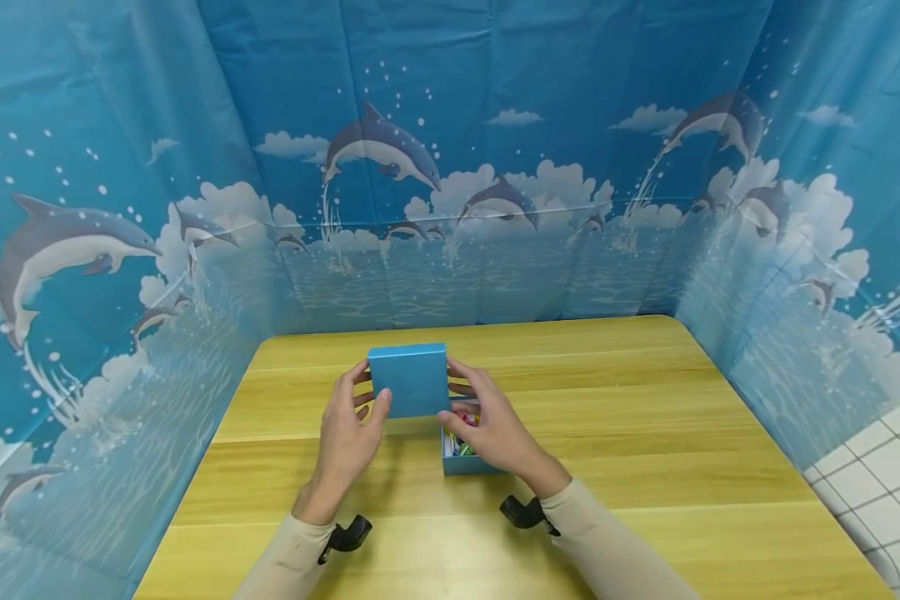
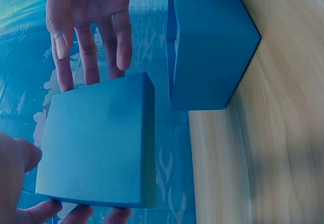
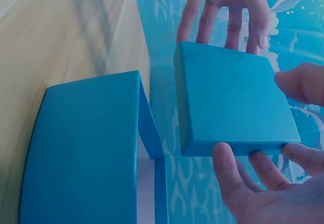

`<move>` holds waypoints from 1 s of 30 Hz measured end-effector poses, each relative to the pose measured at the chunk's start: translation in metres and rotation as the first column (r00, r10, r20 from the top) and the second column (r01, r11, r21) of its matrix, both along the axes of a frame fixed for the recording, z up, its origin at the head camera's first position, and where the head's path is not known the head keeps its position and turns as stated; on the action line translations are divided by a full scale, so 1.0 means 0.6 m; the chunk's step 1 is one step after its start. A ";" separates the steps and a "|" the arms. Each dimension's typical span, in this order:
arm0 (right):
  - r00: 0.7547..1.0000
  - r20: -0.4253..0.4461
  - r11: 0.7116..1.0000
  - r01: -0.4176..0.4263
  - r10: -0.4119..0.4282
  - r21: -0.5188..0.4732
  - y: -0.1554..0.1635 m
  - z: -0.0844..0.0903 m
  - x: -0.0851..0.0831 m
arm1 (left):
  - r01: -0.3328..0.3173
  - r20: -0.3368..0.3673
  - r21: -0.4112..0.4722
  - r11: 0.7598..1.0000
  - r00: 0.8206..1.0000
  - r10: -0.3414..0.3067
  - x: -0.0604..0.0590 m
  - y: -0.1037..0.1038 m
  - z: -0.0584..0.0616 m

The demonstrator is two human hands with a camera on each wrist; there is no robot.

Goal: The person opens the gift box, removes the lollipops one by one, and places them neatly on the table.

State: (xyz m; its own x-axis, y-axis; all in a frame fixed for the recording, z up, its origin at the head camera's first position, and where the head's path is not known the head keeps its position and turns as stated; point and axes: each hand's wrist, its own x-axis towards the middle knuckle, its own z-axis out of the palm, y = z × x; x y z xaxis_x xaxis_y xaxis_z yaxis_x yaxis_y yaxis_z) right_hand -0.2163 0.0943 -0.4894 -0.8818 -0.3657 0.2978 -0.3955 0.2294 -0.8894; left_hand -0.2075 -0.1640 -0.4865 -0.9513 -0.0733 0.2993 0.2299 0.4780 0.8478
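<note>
A square blue box lid [image 1: 408, 382] is held up above the table, its flat face toward me. My left hand [image 1: 349, 437] grips its left side, thumb at the front lower corner and fingers along the edge. On the opposite side my right hand [image 1: 501, 429] holds it, with fingertips along the edge and the thumb by the lower right corner, as the right wrist view also shows. Below and to the right stands the uncovered blue box [image 1: 468, 465], partly hidden by my right hand. Small colourful items [image 1: 462, 443] lie inside it, too small to make out.
The wooden table [image 1: 607, 417] spreads around the box on all sides. A blue dolphin-print curtain [image 1: 450, 275] hangs along its back and sides. White tiles [image 1: 881, 483] show at the far right. Black wrist mounts [image 1: 348, 535] sit on both sleeves.
</note>
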 end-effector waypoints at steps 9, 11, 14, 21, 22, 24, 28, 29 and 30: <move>1.000 0.019 1.000 -0.009 0.010 -0.021 -0.011 0.003 0.005 | -0.026 -0.031 0.033 0.999 0.999 0.027 0.003 -0.018 -0.005; 1.000 0.026 1.000 -0.011 0.011 -0.023 -0.013 0.003 0.006 | -0.032 -0.035 0.030 0.999 0.999 0.033 0.005 -0.021 -0.007; 0.999 0.040 0.999 -0.022 0.024 -0.028 -0.015 0.004 0.008 | -0.047 -0.033 0.032 0.998 0.998 0.048 0.006 -0.027 -0.009; 0.995 0.075 0.998 -0.056 0.059 -0.034 -0.023 0.002 0.013 | -0.060 -0.016 0.049 0.997 0.998 0.060 0.005 -0.037 -0.011; 0.995 0.080 0.997 -0.060 0.063 -0.038 -0.025 0.001 0.014 | -0.062 -0.008 0.052 0.997 0.998 0.062 0.005 -0.038 -0.011; 0.993 0.093 0.997 -0.067 0.071 -0.043 -0.028 0.000 0.014 | -0.069 0.003 0.052 0.996 0.998 0.069 0.006 -0.041 -0.011; 0.990 0.117 0.997 -0.072 0.076 -0.041 -0.037 -0.004 0.016 | -0.086 0.017 0.049 0.995 0.996 0.085 0.008 -0.048 -0.012; 0.990 0.121 0.997 -0.072 0.076 -0.038 -0.039 -0.006 0.016 | -0.088 0.019 0.047 0.995 0.996 0.088 0.008 -0.050 -0.012; 0.989 0.126 0.997 -0.071 0.075 -0.037 -0.042 -0.007 0.017 | -0.090 0.022 0.047 0.995 0.996 0.089 0.009 -0.052 -0.013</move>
State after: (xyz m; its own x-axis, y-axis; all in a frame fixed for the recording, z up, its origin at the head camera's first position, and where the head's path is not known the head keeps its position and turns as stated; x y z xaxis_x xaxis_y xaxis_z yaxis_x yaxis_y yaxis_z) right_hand -0.2064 0.0693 -0.4936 -0.8844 -0.4227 0.1978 -0.2935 0.1741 -0.9400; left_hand -0.2024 -0.1954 -0.4943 -0.9460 -0.1722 0.2748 0.1710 0.4550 0.8739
